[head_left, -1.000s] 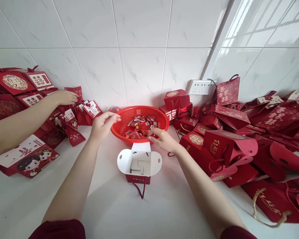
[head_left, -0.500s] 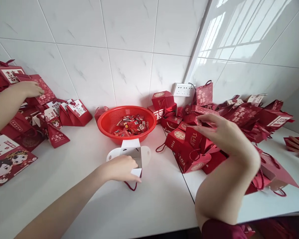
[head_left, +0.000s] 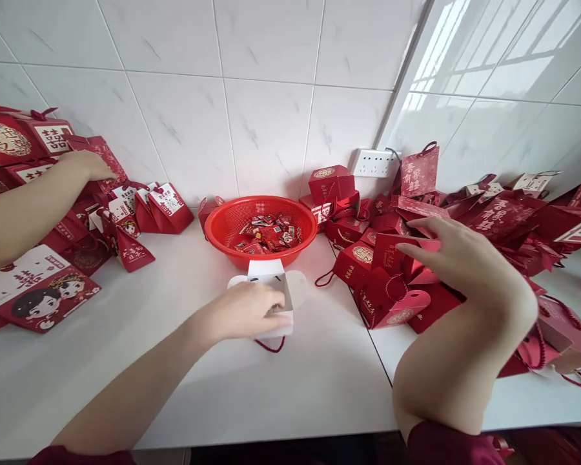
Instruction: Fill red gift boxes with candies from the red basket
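A small gift box (head_left: 266,267) with a white inside stands with its flaps spread in front of the red basket; a dark red cord loop (head_left: 271,347) lies at its near side. My left hand (head_left: 244,310) is closed at the box's near wall, its fingers reaching over the opening; part of the inside is hidden. My right hand (head_left: 458,258) is above the heap of red gift boxes at the right. Its thumb and fingers are apart beside an upright red box (head_left: 386,253), and nothing shows held in it.
A red plastic basket (head_left: 217,236) holds small wrapped sweets (head_left: 274,236). At the left another person's arm (head_left: 43,200) reaches over several red boxes (head_left: 130,248). A white power strip (head_left: 374,163) is by the tiled wall. A dark seam (head_left: 375,352) crosses the table.
The view has shifted, so things sit further right. My right hand has drawn slightly right from the upright red box. My left thumb has moved up onto the gift box's near flap.
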Available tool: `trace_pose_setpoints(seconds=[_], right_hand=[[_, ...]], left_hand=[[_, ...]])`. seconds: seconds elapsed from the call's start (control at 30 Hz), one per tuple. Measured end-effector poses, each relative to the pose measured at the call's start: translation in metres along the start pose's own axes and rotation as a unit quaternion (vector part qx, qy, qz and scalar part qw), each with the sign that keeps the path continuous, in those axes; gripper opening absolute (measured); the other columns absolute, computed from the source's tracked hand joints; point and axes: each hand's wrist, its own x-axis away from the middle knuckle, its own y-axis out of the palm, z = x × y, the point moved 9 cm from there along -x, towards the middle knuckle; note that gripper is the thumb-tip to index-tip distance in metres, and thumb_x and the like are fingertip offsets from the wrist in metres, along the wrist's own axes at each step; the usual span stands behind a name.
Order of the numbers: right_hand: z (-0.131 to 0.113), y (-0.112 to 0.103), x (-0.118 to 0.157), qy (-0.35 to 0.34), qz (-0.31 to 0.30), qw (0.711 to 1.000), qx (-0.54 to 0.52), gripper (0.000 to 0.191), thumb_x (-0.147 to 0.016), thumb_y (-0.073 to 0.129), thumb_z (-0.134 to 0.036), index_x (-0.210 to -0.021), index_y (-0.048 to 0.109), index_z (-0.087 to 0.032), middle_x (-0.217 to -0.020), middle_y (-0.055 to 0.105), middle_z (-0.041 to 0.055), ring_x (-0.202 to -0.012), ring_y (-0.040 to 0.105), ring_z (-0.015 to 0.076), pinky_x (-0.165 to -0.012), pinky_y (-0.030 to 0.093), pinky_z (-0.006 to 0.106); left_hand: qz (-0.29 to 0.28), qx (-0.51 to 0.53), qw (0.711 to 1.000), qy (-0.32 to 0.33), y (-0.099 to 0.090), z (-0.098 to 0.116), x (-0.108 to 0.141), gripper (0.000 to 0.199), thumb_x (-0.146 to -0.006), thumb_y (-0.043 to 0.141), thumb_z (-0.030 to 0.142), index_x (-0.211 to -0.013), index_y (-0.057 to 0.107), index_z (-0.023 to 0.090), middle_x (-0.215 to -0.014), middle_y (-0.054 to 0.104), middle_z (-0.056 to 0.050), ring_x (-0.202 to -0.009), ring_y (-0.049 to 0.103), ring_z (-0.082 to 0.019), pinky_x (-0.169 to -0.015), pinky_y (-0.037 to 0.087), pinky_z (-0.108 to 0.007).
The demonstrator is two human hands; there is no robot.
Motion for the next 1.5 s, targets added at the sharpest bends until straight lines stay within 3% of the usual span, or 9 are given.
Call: trace_pose_setpoints(seconds=[0.17, 0.23, 0.33, 0.5, 0.73, 0.93, 1.1, 1.3, 1.5], right_hand=[[-0.103, 0.039, -0.022, -0.144, -0.041, 0.986, -0.067, 0.029, -0.091, 0.055, -0.034, -0.114, 0.064, -0.020, -0.119, 0.064, 0.0111, -0.115, 0.056, 0.0296, -0.099, 0.045, 0.044], [-0.143, 0.080, -0.041, -0.192, -0.128, 0.967, -0.104, 0.027, -0.095, 0.051, -0.029, -0.117, 0.063, -0.020, -0.120, 0.063, 0.0107, -0.113, 0.057, 0.0254, -0.099, 0.045, 0.039], [-0.178, 0.144, -0.080, -0.198, -0.211, 0.952, -0.103, 0.022, -0.096, 0.051, -0.021, -0.111, 0.066, -0.016, -0.119, 0.064, 0.0119, -0.112, 0.058, 0.0220, -0.098, 0.045, 0.032], [-0.189, 0.225, -0.124, -0.150, -0.260, 0.952, -0.060, 0.033, -0.095, 0.059, -0.034, -0.123, 0.059, -0.015, -0.125, 0.059, 0.0108, -0.107, 0.061, 0.0230, -0.090, 0.053, 0.044], [-0.167, 0.289, -0.106, -0.103, -0.395, 0.913, 0.013, 0.035, -0.095, 0.060, -0.035, -0.125, 0.057, -0.017, -0.125, 0.059, 0.0100, -0.105, 0.062, 0.0225, -0.088, 0.054, 0.043], [-0.161, 0.300, -0.099, -0.076, -0.439, 0.895, 0.011, 0.034, -0.096, 0.059, -0.035, -0.125, 0.058, -0.017, -0.125, 0.059, 0.0098, -0.104, 0.062, 0.0221, -0.088, 0.054, 0.043], [-0.167, 0.289, -0.099, -0.085, -0.395, 0.913, -0.055, 0.034, -0.095, 0.060, -0.035, -0.123, 0.059, -0.016, -0.124, 0.059, 0.0100, -0.104, 0.062, 0.0220, -0.088, 0.054, 0.043], [-0.178, 0.233, -0.103, -0.127, -0.262, 0.928, -0.231, 0.043, -0.093, 0.058, -0.016, -0.135, 0.052, -0.015, -0.132, 0.060, 0.0129, -0.117, 0.058, 0.0233, -0.102, 0.045, 0.036], [-0.203, 0.165, -0.076, -0.231, -0.261, 0.844, -0.407, 0.033, -0.091, 0.054, -0.016, -0.123, 0.060, -0.017, -0.121, 0.068, 0.0061, -0.108, 0.065, 0.0171, -0.094, 0.052, 0.031]], left_hand=[[0.205, -0.019, 0.977, -0.055, -0.058, -0.066, 0.000, 0.041, -0.094, 0.044, 0.052, -0.119, 0.063, 0.026, -0.131, 0.060, -0.004, -0.108, 0.061, -0.023, -0.094, 0.045, -0.034], [0.254, -0.045, 0.960, -0.112, -0.061, -0.103, -0.007, 0.045, -0.097, 0.037, 0.052, -0.123, 0.062, 0.025, -0.132, 0.059, -0.008, -0.123, 0.052, -0.027, -0.111, 0.031, -0.047], [0.229, -0.061, 0.961, -0.139, -0.045, -0.137, -0.021, 0.049, -0.097, 0.034, 0.054, -0.096, 0.070, 0.020, -0.110, 0.069, -0.009, -0.116, 0.055, -0.030, -0.114, 0.014, -0.061], [0.172, -0.076, 0.978, -0.095, -0.034, -0.132, -0.022, 0.053, -0.096, 0.033, 0.059, -0.086, 0.068, 0.021, -0.089, 0.070, -0.004, -0.098, 0.061, -0.024, -0.114, 0.018, -0.058], [0.146, -0.069, 0.985, -0.068, -0.033, -0.119, -0.019, 0.047, -0.094, 0.037, 0.058, -0.086, 0.066, 0.022, -0.088, 0.067, -0.003, -0.098, 0.058, -0.023, -0.114, 0.019, -0.055], [0.157, -0.046, 0.986, -0.046, -0.037, -0.138, -0.029, 0.044, -0.092, 0.043, 0.059, -0.086, 0.067, 0.023, -0.092, 0.067, -0.001, -0.099, 0.056, -0.021, -0.116, 0.017, -0.052], [0.175, -0.033, 0.984, -0.028, -0.038, -0.146, -0.030, 0.040, -0.090, 0.048, 0.058, -0.091, 0.068, 0.024, -0.106, 0.068, -0.002, -0.108, 0.054, -0.021, -0.117, 0.014, -0.050], [0.187, -0.001, 0.982, -0.036, -0.037, -0.151, -0.029, 0.038, -0.090, 0.049, 0.057, -0.091, 0.068, 0.023, -0.108, 0.067, -0.002, -0.108, 0.054, -0.021, -0.116, 0.018, -0.048], [0.228, 0.055, 0.971, -0.053, -0.050, -0.146, -0.025, 0.039, -0.088, 0.053, 0.056, -0.103, 0.067, 0.023, -0.114, 0.067, -0.004, -0.110, 0.056, -0.023, -0.109, 0.031, -0.047]])
